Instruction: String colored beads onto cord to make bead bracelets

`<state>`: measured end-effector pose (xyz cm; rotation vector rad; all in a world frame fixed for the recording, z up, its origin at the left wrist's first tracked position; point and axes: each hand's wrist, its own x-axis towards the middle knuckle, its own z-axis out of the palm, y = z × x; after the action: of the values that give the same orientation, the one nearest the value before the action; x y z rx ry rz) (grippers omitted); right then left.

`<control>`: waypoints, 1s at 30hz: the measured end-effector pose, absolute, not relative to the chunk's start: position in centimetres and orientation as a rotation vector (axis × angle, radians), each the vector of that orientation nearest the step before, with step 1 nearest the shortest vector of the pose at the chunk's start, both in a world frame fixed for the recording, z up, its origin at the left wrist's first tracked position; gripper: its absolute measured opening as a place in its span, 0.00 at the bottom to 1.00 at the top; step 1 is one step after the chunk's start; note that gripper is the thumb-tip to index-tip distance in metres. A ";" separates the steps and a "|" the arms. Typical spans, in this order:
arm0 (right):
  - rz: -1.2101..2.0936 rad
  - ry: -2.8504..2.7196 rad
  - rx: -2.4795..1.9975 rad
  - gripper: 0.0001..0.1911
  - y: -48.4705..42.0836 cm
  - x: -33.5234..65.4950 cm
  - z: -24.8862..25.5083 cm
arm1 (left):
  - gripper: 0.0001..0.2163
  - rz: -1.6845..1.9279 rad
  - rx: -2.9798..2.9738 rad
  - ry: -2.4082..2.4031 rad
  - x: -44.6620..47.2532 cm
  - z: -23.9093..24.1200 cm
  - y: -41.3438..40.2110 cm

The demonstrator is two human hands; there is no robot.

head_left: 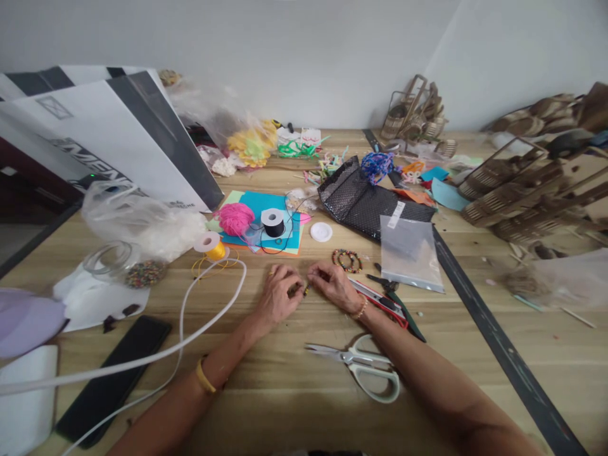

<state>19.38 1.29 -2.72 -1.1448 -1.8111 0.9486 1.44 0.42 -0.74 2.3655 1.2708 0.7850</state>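
Observation:
My left hand (280,292) and my right hand (335,285) rest close together on the wooden table (294,386). Both have their fingers pinched together around a small beaded item (304,290) held between them, too small to name surely. A beaded bracelet (347,259) lies just beyond my right hand. A black cord spool (273,222) and a pink yarn ball (235,218) sit on coloured paper (256,206) farther back. A yellow thread spool (212,245) stands to the left of them.
White-handled scissors (363,366) lie near my right forearm, a red cutter (380,301) and a clear zip bag (411,253) to the right. A black phone (114,377), white cable (199,323), bead jar (128,266) and paper bag (109,139) are left. Wooden baskets (522,183) stand right.

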 end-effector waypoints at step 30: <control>0.766 -1.973 -0.971 0.06 0.8 18.9 -1.3 | 0.04 0.834 2.305 1.273 1.5 -1.8 1.8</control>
<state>18.87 0.80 -1.28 -0.9711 -1.9725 0.7663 1.50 1.81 -1.83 2.3049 1.2734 0.8341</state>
